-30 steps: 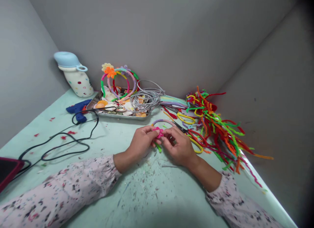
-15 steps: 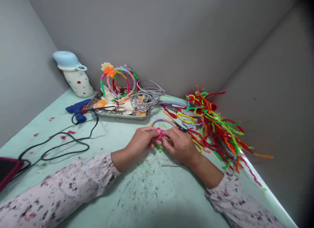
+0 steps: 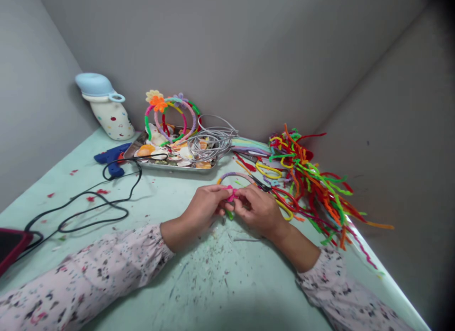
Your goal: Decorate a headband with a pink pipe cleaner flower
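Pink fuzzy piece (image 3: 232,194), petal-like, sits between my fingertips just above the table (image 3: 199,293). Left hand (image 3: 203,205) pinches one side, right hand (image 3: 261,210) the other; both grips narrow, closed on the pink. How firmly, I can't tell. Main risk, I judge: uneven pull, one pinch tugging harder, bending the loops out of shape or popping the piece loose. A green fuzzy bit (image 3: 230,215) shows below my fingers; whether it is joined to anything is hidden. Wrapped hoop (image 3: 234,173) lies just beyond; a forward slip could knock it. Red-handled scissors (image 3: 288,201) near my right hand, black blades toward the knuckles: a careless sideways reach might meet the tips. Farther right, tangled fuzzy stems (image 3: 316,188); a sleeve sweeping out there could snag and drag several.
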Tool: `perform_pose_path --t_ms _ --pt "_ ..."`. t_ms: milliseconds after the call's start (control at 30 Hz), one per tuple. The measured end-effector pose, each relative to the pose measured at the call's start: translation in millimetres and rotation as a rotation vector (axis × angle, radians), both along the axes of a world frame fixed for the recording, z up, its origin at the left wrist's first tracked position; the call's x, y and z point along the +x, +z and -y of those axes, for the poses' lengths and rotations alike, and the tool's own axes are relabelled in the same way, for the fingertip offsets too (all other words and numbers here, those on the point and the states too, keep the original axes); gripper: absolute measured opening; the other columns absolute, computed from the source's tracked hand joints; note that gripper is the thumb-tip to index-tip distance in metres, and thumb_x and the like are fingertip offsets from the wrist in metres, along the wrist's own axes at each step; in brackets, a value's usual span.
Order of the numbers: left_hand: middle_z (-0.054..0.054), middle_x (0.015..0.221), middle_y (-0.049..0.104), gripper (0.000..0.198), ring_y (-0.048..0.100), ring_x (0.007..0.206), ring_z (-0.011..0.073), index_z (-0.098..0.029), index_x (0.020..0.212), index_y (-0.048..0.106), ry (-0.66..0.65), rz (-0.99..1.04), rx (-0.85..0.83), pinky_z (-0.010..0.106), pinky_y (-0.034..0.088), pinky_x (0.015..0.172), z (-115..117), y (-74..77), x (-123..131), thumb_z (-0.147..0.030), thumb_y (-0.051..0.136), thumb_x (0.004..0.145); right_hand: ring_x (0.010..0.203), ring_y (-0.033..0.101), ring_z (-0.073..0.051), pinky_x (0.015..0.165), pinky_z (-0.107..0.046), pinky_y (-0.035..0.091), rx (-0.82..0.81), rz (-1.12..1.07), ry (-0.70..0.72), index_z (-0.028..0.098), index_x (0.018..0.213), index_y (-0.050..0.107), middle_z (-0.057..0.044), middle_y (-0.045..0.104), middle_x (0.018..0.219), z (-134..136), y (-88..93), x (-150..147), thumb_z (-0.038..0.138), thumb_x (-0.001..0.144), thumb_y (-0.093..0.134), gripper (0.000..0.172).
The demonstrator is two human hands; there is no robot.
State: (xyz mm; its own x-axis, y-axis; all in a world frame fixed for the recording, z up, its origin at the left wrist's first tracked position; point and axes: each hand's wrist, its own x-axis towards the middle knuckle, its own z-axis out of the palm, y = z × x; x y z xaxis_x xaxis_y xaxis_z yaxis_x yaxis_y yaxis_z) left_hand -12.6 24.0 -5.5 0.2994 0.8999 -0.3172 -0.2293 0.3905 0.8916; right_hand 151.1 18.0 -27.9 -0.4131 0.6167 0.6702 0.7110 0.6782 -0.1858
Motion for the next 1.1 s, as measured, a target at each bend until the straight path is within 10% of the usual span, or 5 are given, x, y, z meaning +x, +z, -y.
perform_pose_path --t_ms 1100 --pt "-0.001 0.053 0.056 0.014 0.046 0.04 0.0045 -0.01 0.077 0.063 0.067 -0.063 0.023 0.015 0.031 0.038 3.1 -0.6 0.7 -0.024 0.064 0.076 0.066 0.059 -0.013 0.063 -0.024 0.045 -0.035 -0.007 -0.084 0.017 0.087 0.063 -0.002 0.063 0.073 1.7 -1.3 -9.1 0.017 0.084 0.054 0.01"
